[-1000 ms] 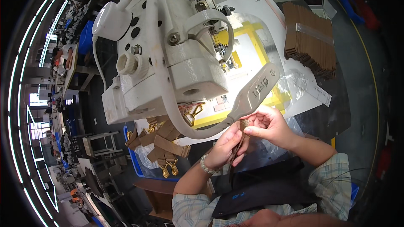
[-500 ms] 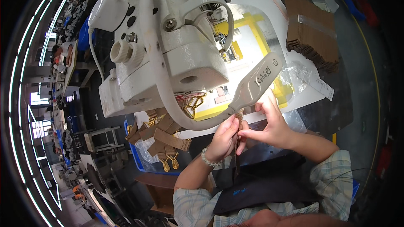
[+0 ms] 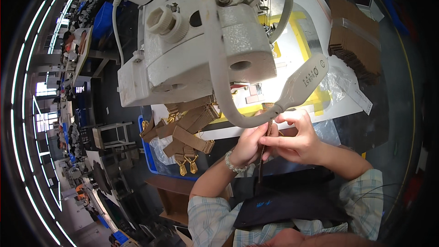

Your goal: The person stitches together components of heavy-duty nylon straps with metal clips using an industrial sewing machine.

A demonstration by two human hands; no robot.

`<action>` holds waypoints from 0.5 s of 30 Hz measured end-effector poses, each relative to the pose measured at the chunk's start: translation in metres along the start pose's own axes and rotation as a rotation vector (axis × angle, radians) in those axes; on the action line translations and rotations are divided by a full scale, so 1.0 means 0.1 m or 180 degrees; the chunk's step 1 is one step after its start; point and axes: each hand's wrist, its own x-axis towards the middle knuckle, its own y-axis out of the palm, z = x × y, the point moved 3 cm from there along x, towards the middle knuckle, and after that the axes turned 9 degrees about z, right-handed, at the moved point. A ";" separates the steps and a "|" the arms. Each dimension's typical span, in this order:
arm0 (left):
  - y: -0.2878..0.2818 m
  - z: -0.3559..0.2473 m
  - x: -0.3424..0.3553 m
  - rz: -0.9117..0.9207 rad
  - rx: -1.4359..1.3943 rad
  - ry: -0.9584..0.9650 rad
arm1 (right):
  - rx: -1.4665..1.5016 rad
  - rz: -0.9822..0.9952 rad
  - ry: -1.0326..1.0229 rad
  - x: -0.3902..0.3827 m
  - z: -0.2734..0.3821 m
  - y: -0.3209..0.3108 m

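Note:
A narrow brown strap (image 3: 261,170) stands edge-on between my hands, below the lamp head, with its lower end hanging toward my dark apron. My left hand (image 3: 247,147), with a beaded bracelet at the wrist, pinches it between thumb and fingers. From the other side my right hand (image 3: 299,142) closes on the same strap, thumb extended along it and forefinger bent. The lamp's flexible neck partly hides the strap's upper end. To the left lies a pile of brown straps (image 3: 190,137) with gold snap hooks (image 3: 188,166) at their ends.
A large white sewing machine (image 3: 210,59) stands ahead, with a white lamp (image 3: 302,82) arching over my hands. Yellow tape (image 3: 302,36) marks the lit work plate. Stacked brown pieces (image 3: 354,36) and crumpled clear plastic (image 3: 340,82) sit at right. A blue tray edge (image 3: 148,155) borders the pile.
The view has shifted, so the machine and lamp appear farther right. My right hand has closed in on the strap, its fingers more curled. My left hand keeps its pinch.

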 end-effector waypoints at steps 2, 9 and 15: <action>-0.05 0.02 0.00 -0.0085 -0.0068 -0.0080 | -0.0096 0.0068 -0.0153 -0.01 0.00 0.01; -0.03 -0.04 -0.01 -0.0266 0.0102 -0.0052 | 0.0167 0.0312 -0.0352 -0.01 0.03 0.08; -0.07 -0.01 0.03 -0.0277 -0.0093 0.0157 | -0.0170 0.0356 -0.0551 0.04 0.11 0.02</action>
